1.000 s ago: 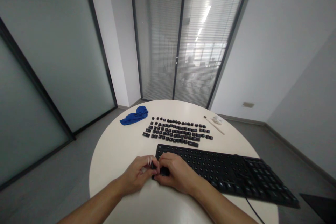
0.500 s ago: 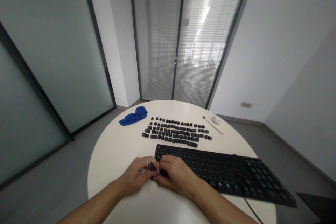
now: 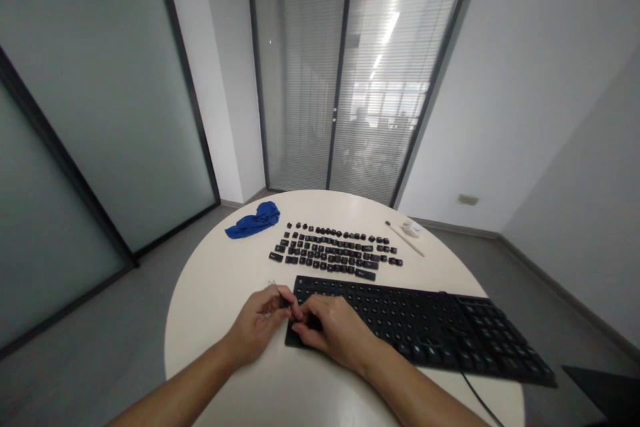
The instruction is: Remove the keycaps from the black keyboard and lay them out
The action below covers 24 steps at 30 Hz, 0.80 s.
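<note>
My left hand (image 3: 260, 322) is closed on a wire keycap puller (image 3: 273, 284), whose thin metal wires stick up past the fingers. Against its fingertips my right hand (image 3: 333, 330) is pinched shut, and anything between those fingers is hidden. Both hands are over the left end of a black keyboard (image 3: 395, 317), where many positions show bare without caps. Behind it, loose black keycaps (image 3: 330, 250) lie on the table in several rows that follow the key layout.
On the round white table (image 3: 215, 293), a blue cloth (image 3: 255, 220) lies at the back left. At the back right are a thin brush (image 3: 406, 240) and a crumpled whitish item (image 3: 411, 229). A cable (image 3: 477, 395) runs off the front edge. Something dark (image 3: 603, 387) is at the far right.
The puller's wires have tilted up and to the left with my left fingers. The keyboard has shifted slightly left, showing more of its near-left corner under my hands.
</note>
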Tool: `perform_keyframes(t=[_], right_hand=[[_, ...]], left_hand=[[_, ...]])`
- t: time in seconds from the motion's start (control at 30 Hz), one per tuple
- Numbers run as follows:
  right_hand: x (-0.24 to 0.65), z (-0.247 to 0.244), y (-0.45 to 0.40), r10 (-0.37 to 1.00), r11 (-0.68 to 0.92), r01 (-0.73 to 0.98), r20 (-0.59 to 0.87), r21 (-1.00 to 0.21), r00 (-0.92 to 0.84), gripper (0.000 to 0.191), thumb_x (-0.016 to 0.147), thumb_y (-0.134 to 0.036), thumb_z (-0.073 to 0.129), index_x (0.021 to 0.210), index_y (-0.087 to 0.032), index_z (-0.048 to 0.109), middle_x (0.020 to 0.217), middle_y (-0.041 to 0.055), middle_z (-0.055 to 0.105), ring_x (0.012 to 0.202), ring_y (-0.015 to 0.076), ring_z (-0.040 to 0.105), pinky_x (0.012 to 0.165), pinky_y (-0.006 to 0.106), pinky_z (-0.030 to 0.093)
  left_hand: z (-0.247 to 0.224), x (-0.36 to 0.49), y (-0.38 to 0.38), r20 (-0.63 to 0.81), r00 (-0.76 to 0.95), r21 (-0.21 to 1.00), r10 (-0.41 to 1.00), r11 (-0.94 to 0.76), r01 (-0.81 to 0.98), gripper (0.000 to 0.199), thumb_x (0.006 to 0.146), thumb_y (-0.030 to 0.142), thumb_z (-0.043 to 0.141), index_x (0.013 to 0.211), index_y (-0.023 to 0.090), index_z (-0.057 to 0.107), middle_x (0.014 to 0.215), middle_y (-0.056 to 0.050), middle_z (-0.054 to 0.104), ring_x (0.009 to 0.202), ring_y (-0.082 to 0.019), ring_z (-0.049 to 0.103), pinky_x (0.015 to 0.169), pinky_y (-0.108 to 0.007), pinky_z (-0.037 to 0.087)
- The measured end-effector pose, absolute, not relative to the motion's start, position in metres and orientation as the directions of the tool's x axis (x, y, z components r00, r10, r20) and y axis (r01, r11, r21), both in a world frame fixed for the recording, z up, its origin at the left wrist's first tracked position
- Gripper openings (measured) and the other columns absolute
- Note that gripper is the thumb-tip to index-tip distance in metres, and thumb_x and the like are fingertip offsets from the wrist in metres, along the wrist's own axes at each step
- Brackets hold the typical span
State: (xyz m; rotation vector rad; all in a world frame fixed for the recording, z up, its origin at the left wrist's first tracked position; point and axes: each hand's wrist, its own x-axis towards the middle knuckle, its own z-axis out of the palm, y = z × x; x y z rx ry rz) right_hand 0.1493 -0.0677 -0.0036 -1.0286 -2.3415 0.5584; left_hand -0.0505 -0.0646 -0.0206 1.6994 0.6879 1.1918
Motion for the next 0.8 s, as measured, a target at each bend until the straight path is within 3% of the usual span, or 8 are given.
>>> perform_keyframes(t=[0.2, 0.4, 0.6, 0.8], right_hand=[[0.150, 0.000, -0.068, 0.826, 0.518, 0.505, 0.251, -0.690, -0.505, 0.014, 0.085, -0.030, 0.069, 0.094, -0.020, 0.073, 0.086, 0.0028, 0.075, 0.076, 0.0154, 0.067, 0.070, 0.024, 0.048], [0.150, 0.000, -0.062, 0.889, 0.324, 0.366, 0.149, -0.873, -0.432, 0.017, 0.084, -0.030, 0.069, 0.094, -0.017, 0.073, 0.079, 0.0023, 0.074, 0.069, 0.0140, 0.065, 0.062, 0.023, 0.048], [0.150, -0.006, -0.056, 0.939, 0.220, 0.319, 0.112, -0.922, -0.325, 0.021, 0.081, -0.032, 0.070, 0.091, -0.013, 0.069, 0.074, 0.0025, 0.071, 0.066, 0.0141, 0.064, 0.061, 0.025, 0.050], [0.150, -0.004, -0.051, 0.948, 0.239, 0.325, 0.147, -0.915, -0.284, 0.024, 0.080, -0.029, 0.071, 0.098, -0.014, 0.069, 0.081, 0.0044, 0.072, 0.074, 0.0157, 0.067, 0.067, 0.026, 0.052]], left_hand=[[-0.021, -0.047, -0.058, 0.340, 0.244, 0.939, 0.908, -0.310, -0.151, 0.017, 0.096, 0.033, 0.054, 0.105, 0.019, 0.053, 0.084, -0.003, 0.068, 0.077, -0.017, 0.066, 0.073, -0.029, 0.050], [-0.022, -0.045, -0.058, 0.390, 0.216, 0.921, 0.895, -0.376, -0.102, 0.022, 0.096, 0.032, 0.053, 0.114, 0.019, 0.055, 0.085, -0.003, 0.067, 0.082, -0.018, 0.064, 0.079, -0.031, 0.049], [-0.022, -0.054, -0.049, 0.413, 0.027, 0.909, 0.910, -0.414, 0.046, 0.025, 0.096, 0.032, 0.053, 0.116, 0.019, 0.055, 0.076, 0.000, 0.062, 0.075, -0.017, 0.062, 0.079, -0.031, 0.047], [-0.014, -0.062, -0.038, 0.326, -0.140, 0.943, 0.935, -0.333, -0.026, 0.036, 0.095, 0.043, 0.052, 0.123, 0.019, 0.051, 0.090, -0.004, 0.066, 0.085, -0.019, 0.065, 0.075, -0.029, 0.049]])
